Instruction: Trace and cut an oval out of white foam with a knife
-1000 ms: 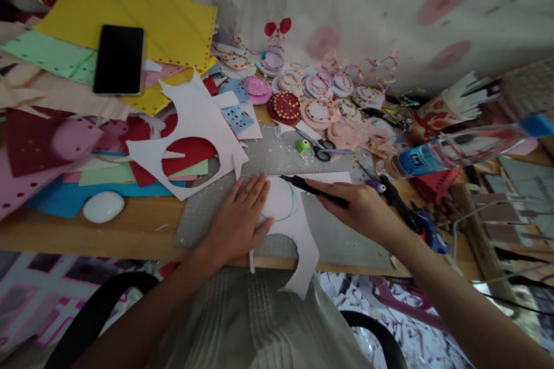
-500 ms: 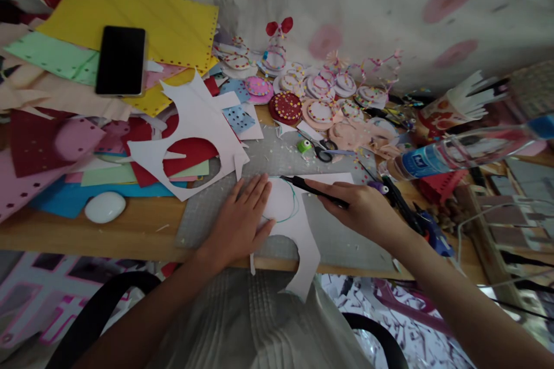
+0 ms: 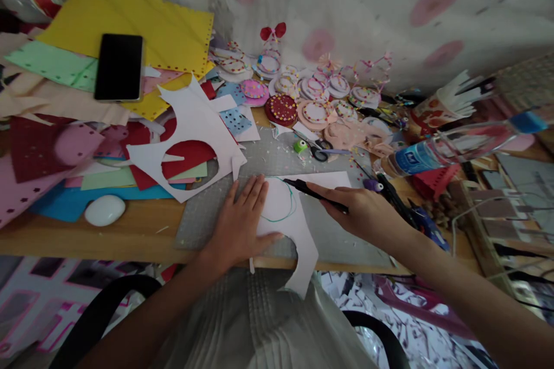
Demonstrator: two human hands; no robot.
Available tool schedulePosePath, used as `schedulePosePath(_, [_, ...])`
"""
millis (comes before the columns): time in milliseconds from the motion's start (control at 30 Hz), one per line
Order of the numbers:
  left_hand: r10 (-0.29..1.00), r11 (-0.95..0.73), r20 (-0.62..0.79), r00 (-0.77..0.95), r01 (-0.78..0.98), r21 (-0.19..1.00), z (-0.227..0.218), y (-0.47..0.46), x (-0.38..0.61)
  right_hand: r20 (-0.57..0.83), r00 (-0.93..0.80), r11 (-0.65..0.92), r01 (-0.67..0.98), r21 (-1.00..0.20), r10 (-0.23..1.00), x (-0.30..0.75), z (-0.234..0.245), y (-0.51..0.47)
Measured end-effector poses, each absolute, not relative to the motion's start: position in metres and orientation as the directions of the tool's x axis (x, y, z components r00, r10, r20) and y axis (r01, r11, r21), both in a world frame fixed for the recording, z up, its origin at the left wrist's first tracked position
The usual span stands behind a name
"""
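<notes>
A white sheet of paper or foam (image 3: 303, 216) lies on the grey cutting mat (image 3: 341, 236), with a green circle outline drawn on it and a curved piece gone from its lower part. My left hand (image 3: 243, 216) presses flat on the sheet's left side, fingers spread, covering part of the circle. In my right hand (image 3: 352, 202) is a black craft knife (image 3: 315, 192), its tip touching the sheet at the circle's upper right. Left of my hands rests a white offcut (image 3: 194, 115) with a round hole.
Scissors (image 3: 319, 153) and a small green figure (image 3: 300, 146) lie beyond the sheet. Decorated little hats (image 3: 283, 108) line the back. A plastic bottle (image 3: 415, 158) leans at right near a glue gun (image 3: 426, 228). A phone (image 3: 120, 67) rests on coloured sheets at left; a white oval object (image 3: 105, 210) sits below.
The knife tip has shifted slightly right and down along the green outline. My left thumb has moved lower and outward. The head view has turned slightly.
</notes>
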State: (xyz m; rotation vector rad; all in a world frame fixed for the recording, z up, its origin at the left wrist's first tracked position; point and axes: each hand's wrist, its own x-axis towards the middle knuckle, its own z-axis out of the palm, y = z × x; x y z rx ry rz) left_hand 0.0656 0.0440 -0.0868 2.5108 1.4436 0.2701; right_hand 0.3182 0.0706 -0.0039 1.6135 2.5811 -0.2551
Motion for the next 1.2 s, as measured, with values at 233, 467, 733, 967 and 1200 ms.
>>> schedulePosePath(233, [0.87,-0.481,0.038,0.492,0.829,0.285,-0.085,0.044,0.067,-0.164,-0.446,0.414,0.889,-0.195,0.88,0.317,-0.008,0.059])
schedulePosePath(467, [0.874,-0.474,0.026,0.486,0.837,0.274,-0.088,0.044,0.068,-0.169,-0.356,0.306,0.915,-0.264,0.919,0.311,-0.009,0.046])
schedulePosePath(733, [0.876,-0.474,0.059,0.479,0.831,0.292,-0.091,0.044,0.066,-0.199,-0.15,0.1,0.965,-0.241,0.968,0.279,-0.011,0.019])
schedulePosePath(967, [0.882,-0.462,0.072,0.465,0.827,0.32,-0.094,0.043,0.066,-0.086,-0.123,0.101,0.968,-0.229,0.989,0.261,-0.019,0.003])
schedulePosePath(1200, [0.879,-0.465,0.065,0.472,0.82,0.334,-0.09,0.043,0.065,-0.05,-0.06,0.043,0.956,-0.289,0.997,0.252,-0.019,-0.01])
